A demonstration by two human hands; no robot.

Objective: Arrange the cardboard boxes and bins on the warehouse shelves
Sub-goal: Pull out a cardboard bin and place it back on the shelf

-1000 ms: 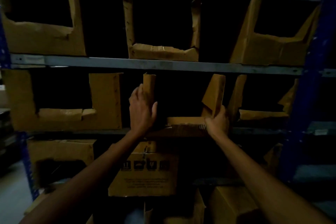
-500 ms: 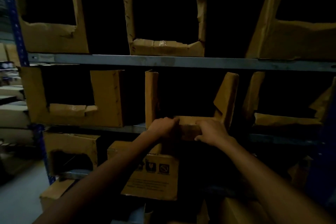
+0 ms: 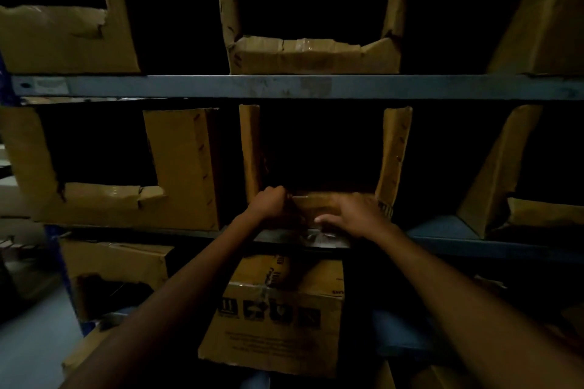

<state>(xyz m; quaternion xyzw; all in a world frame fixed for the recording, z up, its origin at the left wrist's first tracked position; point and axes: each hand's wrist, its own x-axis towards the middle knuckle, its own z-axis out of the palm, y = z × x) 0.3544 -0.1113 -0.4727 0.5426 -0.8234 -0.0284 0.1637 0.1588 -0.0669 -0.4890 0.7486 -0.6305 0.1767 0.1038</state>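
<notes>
- Left grip (image 3: 268,204) is curling its fingers over the top edge of the low front wall of the middle bin (image 3: 395,151), close to the bin's left corner, and is clamping on the cardboard there.
- Right grip (image 3: 350,215) is lying spread against the same front wall, further to the right. Its fingers (image 3: 322,218) are stretching out leftward and staying apart, so it is pressing on the cardboard rather than closing round it.
- Both bare forearms are stretching up and forward from the bottom of the view toward that one bin.
- The middle bin is a cardboard box with its front cut down to a low lip between two tall side strips. It is sitting on the middle shelf (image 3: 442,229), with its front wall near the shelf's front edge.
- A wider cut-open left bin (image 3: 183,167) is standing just beside it on the same shelf, and a right bin (image 3: 496,174) is standing well apart on the other side.
- Above the grey-blue shelf beam (image 3: 316,87), three more cut-open bins are sitting in a row: an upper left bin (image 3: 63,41), an upper middle bin (image 3: 313,54) with tape on its lip, and an upper right bin (image 3: 537,25).
- Below the hands, a printed box (image 3: 275,335) carrying a row of black handling symbols is sitting under the middle shelf, and a torn lower box (image 3: 117,265) is sitting to its left.
- The insides of all the bins are showing only as black in the dim light.
</notes>
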